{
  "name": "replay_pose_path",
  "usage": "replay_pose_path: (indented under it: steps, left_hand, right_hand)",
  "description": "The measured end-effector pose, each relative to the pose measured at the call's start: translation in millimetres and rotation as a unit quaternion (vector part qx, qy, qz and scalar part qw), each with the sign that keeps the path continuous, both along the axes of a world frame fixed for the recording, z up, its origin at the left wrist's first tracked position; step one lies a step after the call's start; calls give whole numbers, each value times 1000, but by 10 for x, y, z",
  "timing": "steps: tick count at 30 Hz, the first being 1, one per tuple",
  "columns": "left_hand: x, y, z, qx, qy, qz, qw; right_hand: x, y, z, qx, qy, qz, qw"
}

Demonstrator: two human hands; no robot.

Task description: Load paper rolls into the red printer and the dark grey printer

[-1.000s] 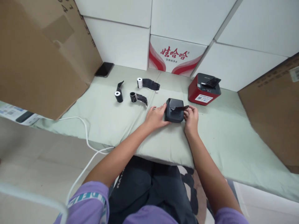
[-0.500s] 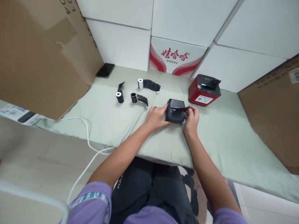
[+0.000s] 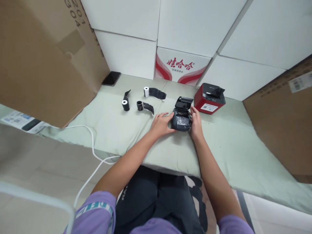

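Note:
A small black portable printer (image 3: 181, 126) stands on the cloth-covered table with its lid (image 3: 184, 103) raised. Inside the compartment something greyish and shiny shows, too small to name. My left hand (image 3: 161, 126) clasps the printer's left side, thumb near the front corner. Against its right side my right hand (image 3: 196, 123) is closed, the fingers by the lid hinge. Three paper rolls with loose black tails lie to the left: a black and white roll (image 3: 125, 105), a black roll (image 3: 139, 106) and a white roll (image 3: 146, 92).
A red and black printer (image 3: 207, 103) with a black strip on top stands behind my right hand. Cardboard boxes flank the table, left (image 3: 48, 65) and right (image 3: 285, 130). A phone (image 3: 111, 78) lies at the back left. White boxes (image 3: 129, 53) line the back; a white cable (image 3: 90, 133) crosses the front edge.
The black printer's lid has swung up, showing the inside. My right hand has shifted from the dark strip at the top to the printer's right side. My left hand stays on the printer.

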State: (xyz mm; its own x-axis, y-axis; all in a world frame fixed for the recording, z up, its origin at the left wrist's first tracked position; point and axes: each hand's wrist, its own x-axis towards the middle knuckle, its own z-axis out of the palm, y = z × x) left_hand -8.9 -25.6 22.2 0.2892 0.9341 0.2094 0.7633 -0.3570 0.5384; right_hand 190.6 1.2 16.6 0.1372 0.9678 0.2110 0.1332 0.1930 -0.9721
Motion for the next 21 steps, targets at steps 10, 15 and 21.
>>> replay_pose_path:
  steps: [10, 15, 21]
  left_hand:
    - [-5, 27, -42, 8, -12, -5, 1000]
    - [-7, 26, -28, 5, -16, -5, 1000]
    - [1, 20, -15, 6, -15, 5, 1000]
  right_hand:
    - [141, 425, 347, 26, -365, -9, 930]
    - [50, 695, 437, -46, -495, 44, 867]
    - [-37, 600, 500, -55, -534, 25, 843]
